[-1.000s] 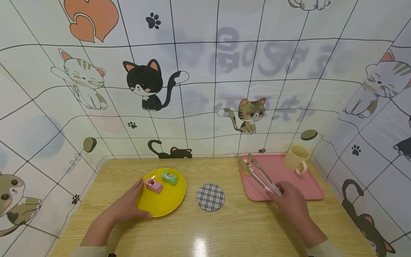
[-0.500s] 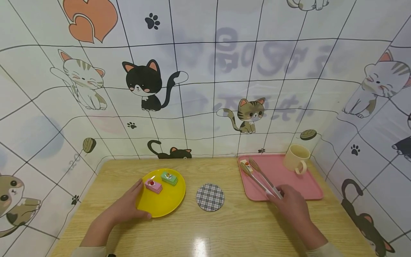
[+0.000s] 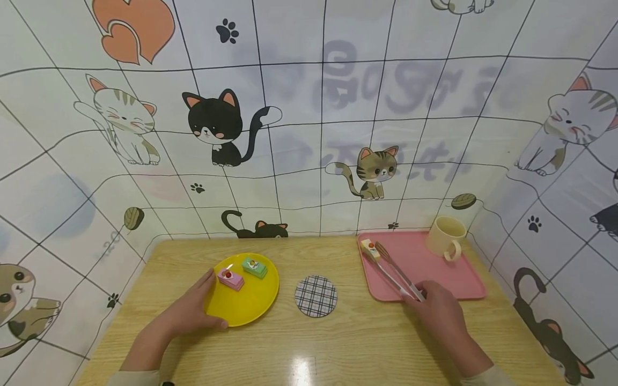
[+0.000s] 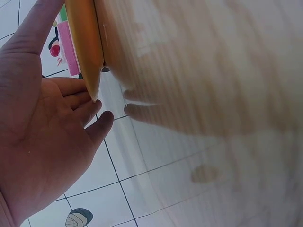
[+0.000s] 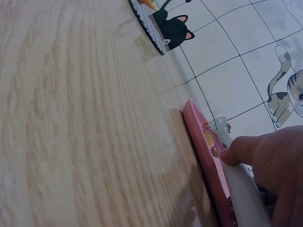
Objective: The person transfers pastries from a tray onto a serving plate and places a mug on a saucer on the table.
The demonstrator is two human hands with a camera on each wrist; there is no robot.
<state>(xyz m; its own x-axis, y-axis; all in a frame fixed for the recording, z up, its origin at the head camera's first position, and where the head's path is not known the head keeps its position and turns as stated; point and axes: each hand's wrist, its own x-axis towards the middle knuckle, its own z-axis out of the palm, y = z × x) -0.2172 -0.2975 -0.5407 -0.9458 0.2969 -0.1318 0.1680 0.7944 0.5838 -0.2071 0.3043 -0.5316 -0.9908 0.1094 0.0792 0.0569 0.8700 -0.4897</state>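
Note:
In the head view my left hand (image 3: pixel 190 311) lies against the left rim of a yellow plate (image 3: pixel 243 309), thumb at the front, fingers spread along the edge. On that plate sit a pink toy cake slice (image 3: pixel 230 279) and a green one (image 3: pixel 254 267). My right hand (image 3: pixel 440 310) grips metal tongs (image 3: pixel 402 273) near their handle end. The tongs reach over a pink tray (image 3: pixel 420 262). Their tips straddle a cream toy cake slice (image 3: pixel 370 247) in the tray's back left corner; contact is hard to make out. The right wrist view shows my thumb pressing the tongs' pale handle (image 5: pixel 241 194).
A cream mug (image 3: pixel 446 238) stands at the tray's back right. Between plate and tray lies a round checked coaster (image 3: pixel 316 296). Behind the wooden table (image 3: pixel 309 348) rises a wall sheet printed with cats (image 3: pixel 299 161).
The tong tips have come down and back toward me, around the cream cake slice they partly covered before. The left hand and plate have stayed in place.

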